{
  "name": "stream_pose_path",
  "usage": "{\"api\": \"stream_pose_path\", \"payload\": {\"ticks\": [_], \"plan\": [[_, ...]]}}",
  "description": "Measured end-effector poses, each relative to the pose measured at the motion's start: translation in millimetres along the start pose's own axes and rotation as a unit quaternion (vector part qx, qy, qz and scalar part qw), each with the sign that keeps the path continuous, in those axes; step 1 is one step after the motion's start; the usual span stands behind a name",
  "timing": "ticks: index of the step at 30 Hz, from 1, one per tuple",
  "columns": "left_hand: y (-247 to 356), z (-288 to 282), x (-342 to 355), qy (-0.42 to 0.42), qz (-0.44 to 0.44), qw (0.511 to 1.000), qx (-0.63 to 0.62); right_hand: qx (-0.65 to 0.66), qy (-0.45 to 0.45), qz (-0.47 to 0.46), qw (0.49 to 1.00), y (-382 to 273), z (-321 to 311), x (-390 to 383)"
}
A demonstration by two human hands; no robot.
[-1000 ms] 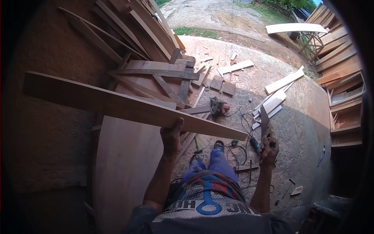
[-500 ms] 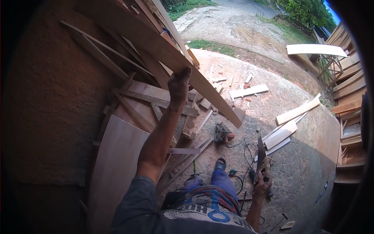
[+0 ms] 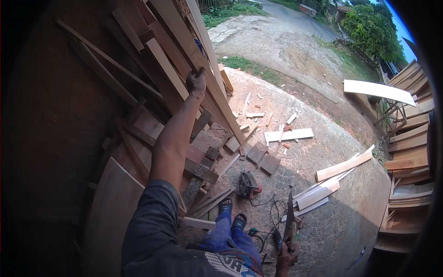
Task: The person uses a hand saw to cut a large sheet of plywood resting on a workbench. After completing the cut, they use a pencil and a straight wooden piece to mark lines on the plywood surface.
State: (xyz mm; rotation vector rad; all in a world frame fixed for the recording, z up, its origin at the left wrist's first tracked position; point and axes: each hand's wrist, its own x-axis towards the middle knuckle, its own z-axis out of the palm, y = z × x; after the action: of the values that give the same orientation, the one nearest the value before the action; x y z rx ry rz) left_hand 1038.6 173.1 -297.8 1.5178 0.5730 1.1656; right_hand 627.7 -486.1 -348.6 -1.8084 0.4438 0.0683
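My left hand (image 3: 196, 84) reaches out ahead, its fingers wrapped round the edge of a long wooden board (image 3: 221, 108). The board leans at a slant, its lower end close to the ground and its upper part beside other upright timber. Low on the right, my right hand (image 3: 287, 256) grips a handsaw (image 3: 290, 217) by its wooden handle, the dark blade pointing up and away from me. A circular saw (image 3: 248, 185) rests on the ground between my two hands, its cable trailing to the right.
Leaning planks (image 3: 166, 69) crowd the left wall. A wooden bench (image 3: 198, 171) with offcuts stands beside my left arm, near a large pale panel (image 3: 115, 198). Cut boards (image 3: 318, 194) lie on the concrete at right, by stacked wooden frames (image 3: 410, 157). A white board (image 3: 380, 92) rests on a stand.
The long board has swung steeper and moved left toward the leaning timber, still in my left hand. My right hand has shifted down and left with the handsaw. My view has also turned.
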Motion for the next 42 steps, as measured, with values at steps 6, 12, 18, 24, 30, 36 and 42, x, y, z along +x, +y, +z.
{"api": "stream_pose_path", "payload": {"ticks": [6, 12, 18, 24, 30, 36, 42], "plan": [[-78.7, 1.7, 36.4, 0.01, -0.122, 0.989, 0.082, -0.051, -0.019, 0.024, 0.998, -51.3, 47.4, 10.4], [-131.1, -46.5, 59.4, 0.143, -0.219, 0.954, 0.149, -0.146, -0.076, -0.114, 0.98, -55.5, 74.4, 39.2], [-14.4, -62.3, -102.2, -0.004, -0.232, 0.972, -0.029, -0.222, -0.172, -0.446, 0.85, -127.7, 133.4, 55.7], [163.0, -148.3, -309.9, -0.362, -0.355, 0.862, -0.027, -0.12, -0.313, -0.549, 0.766, -134.6, 180.0, 71.0], [218.3, -224.8, -338.4, -0.232, -0.3, 0.925, -0.017, -0.095, -0.488, -0.653, 0.572, -159.9, 216.8, 55.2], [236.0, -334.8, -385.8, 0.009, -0.227, 0.968, 0.103, -0.056, -0.638, -0.594, 0.487, -173.1, 235.5, 4.1], [251.0, -428.0, -443.9, 0.155, -0.16, 0.952, 0.209, -0.1, -0.612, -0.464, 0.633, -158.6, 366.5, -37.1]]}}
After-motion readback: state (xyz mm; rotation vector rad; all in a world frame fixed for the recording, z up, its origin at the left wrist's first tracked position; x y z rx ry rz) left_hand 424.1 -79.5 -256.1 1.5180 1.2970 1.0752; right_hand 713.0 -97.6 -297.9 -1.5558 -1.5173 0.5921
